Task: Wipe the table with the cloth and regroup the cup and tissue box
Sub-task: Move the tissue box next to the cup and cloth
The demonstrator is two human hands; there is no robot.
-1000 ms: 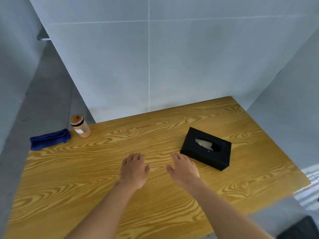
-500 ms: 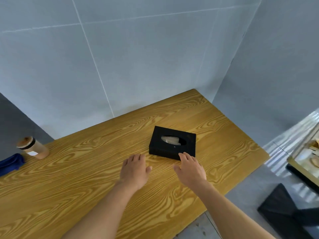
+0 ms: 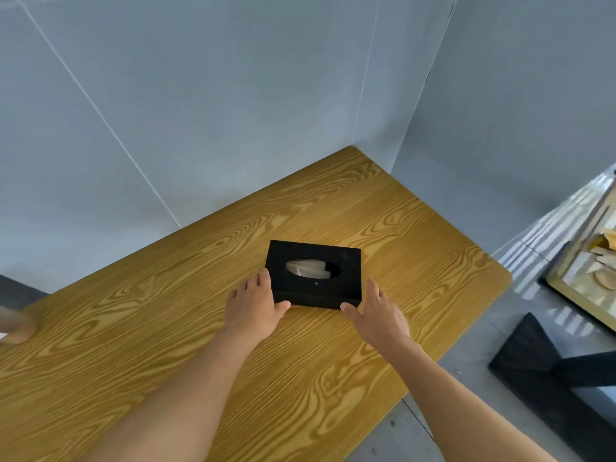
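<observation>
Tissue box [image 3: 315, 275], black with a white tissue in its oval opening, lies flat on the wood-grain table [image 3: 416, 248] between the left hand [image 3: 255, 306] and right hand [image 3: 378, 310], both spread open against its near corners without gripping it, cup [image 3: 15, 323] at far left edge.

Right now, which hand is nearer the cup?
Left. The left hand sits at the tissue box's left end, toward the cup at the frame's left edge; the right hand flanks the box's far end.

Partitioned booth, grey panels [image 3: 233, 111], wooden table [image 3: 166, 345]
</observation>
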